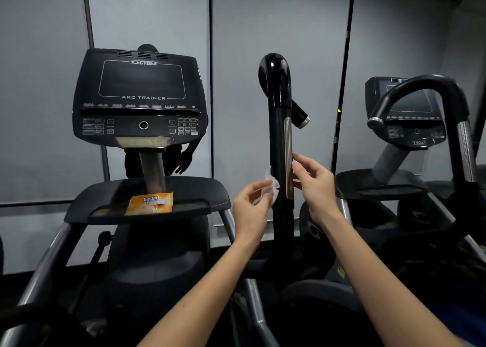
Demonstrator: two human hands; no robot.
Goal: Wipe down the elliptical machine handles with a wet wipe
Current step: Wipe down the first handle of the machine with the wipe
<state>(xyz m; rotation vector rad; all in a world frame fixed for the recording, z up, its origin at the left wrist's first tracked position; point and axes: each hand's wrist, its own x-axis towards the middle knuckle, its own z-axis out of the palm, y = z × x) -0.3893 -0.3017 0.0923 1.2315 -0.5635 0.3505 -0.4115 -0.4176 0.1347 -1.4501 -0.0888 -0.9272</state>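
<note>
grey wall panels (pixel 276 18) behind. mid-frame, left grip (pixel 251 207) pinches the wipe (pixel 273 187) at the handle (pixel 280 136); right grip (pixel 317 186) relaxed, fingertips (pixel 295 164) at its metal strip (pixel 288 146). best wrap the wipe round it and stroke the full length, strip included.

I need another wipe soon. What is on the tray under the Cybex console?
An orange Tender wipe packet lies on the tray, in front of the console's post. The tray surface under the packet is hidden, and its contents cannot be seen.
</note>
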